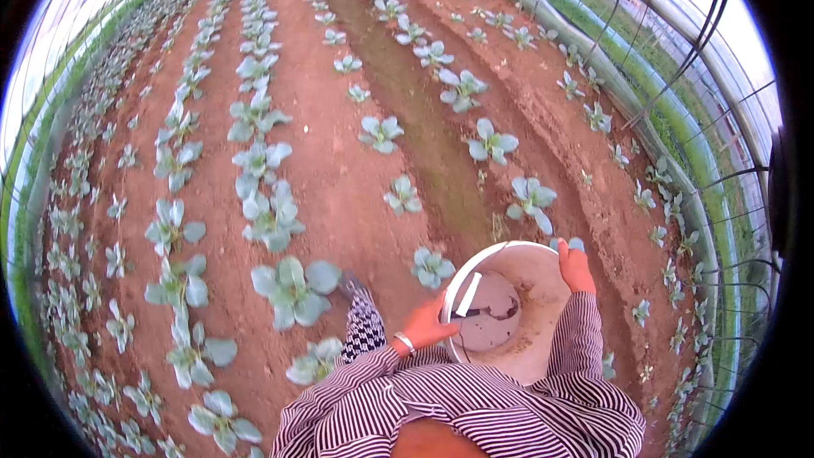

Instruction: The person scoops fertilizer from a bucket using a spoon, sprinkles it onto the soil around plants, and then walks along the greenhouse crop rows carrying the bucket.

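Note:
A round white bucket (543, 331) is tilted in front of my body, its open mouth toward me. My left hand (431, 321), with a band at the wrist, is closed on the left side of its rim. On the opposite side my right hand (577, 269) grips the rim near the top right, its fingers partly hidden behind the wall. Brown dirt stains the inner wall and bottom. A white strip-like object (468, 294) lies along the left inner wall, and a dark slender piece lies near it; their kind I cannot make out.
Leafy blue-green plants (292, 292) grow in long rows over reddish soil (335, 178). One plant (433, 268) stands just left of the bucket, another (532, 202) just beyond it. A checked trouser leg (365, 322) is beside the left row. Curved greenhouse hoops (661, 21) border the right.

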Available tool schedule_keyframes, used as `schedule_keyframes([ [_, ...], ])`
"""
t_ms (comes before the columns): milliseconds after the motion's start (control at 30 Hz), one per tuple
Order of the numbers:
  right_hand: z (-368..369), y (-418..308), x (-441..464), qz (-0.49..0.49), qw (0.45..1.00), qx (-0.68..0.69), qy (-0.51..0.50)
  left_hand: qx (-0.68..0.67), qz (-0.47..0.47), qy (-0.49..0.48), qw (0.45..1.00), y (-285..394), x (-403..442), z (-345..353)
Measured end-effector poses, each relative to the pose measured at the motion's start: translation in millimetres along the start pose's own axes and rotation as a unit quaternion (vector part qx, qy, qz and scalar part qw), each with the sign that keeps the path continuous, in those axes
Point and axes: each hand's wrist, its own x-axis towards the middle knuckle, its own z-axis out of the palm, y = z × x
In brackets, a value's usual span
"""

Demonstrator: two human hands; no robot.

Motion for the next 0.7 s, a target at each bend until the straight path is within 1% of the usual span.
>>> schedule_keyframes([
  [33,5,-19,18,0.018,1.000,-0.005,0.009,0.021,0.029,0.024,0.999,-17,23,-21],
  [67,10,-28,32,0.018,1.000,0.006,0.011,0.029,0.014,-0.002,0.999,-11,40,-52],
  [100,17,-42,48,0.012,1.000,0.018,0.016,0.029,0.078,-0.011,0.996,-34,66,-69],
  [133,12,-70,53,0.032,0.999,0.030,0.015,0.028,0.148,-0.018,0.988,-60,93,-86],
  [200,-7,-115,59,0.053,0.997,0.031,0.037,0.027,0.166,-0.014,0.986,-46,112,-129],
  [267,-10,-146,70,0.092,0.994,0.037,0.037,0.077,0.086,-0.068,0.991,-6,123,-180],
  [300,-10,-156,80,0.118,0.992,0.047,0.027,0.065,0.138,-0.048,0.987,-21,141,-187],
  [333,-10,-163,88,0.144,0.988,0.056,0.016,0.078,0.118,-0.059,0.988,-14,148,-204],
  [367,-2,-167,102,0.112,0.992,0.040,0.032,0.078,0.131,-0.052,0.987,-10,158,-223],
  [400,9,-176,120,0.107,0.993,0.038,0.040,0.076,0.142,-0.045,0.986,-11,169,-242],
  [467,23,-203,152,0.095,0.994,0.030,0.053,0.056,0.116,-0.052,0.990,-16,187,-278],
  [533,42,-230,196,0.062,0.997,0.017,0.043,0.029,0.098,-0.048,0.994,-18,203,-318],
  [600,70,-256,238,0.037,0.999,0.014,0.027,0.016,0.103,-0.026,0.994,-28,225,-356],
  [633,79,-274,264,0.026,0.999,0.017,0.019,0.029,0.137,0.000,0.990,-64,253,-364],
  [667,84,-296,288,0.015,1.000,0.022,0.010,0.007,0.135,0.002,0.991,-56,265,-391],
  [700,87,-320,308,0.033,0.999,0.012,0.003,0.006,0.103,-0.014,0.995,-50,278,-417],
])
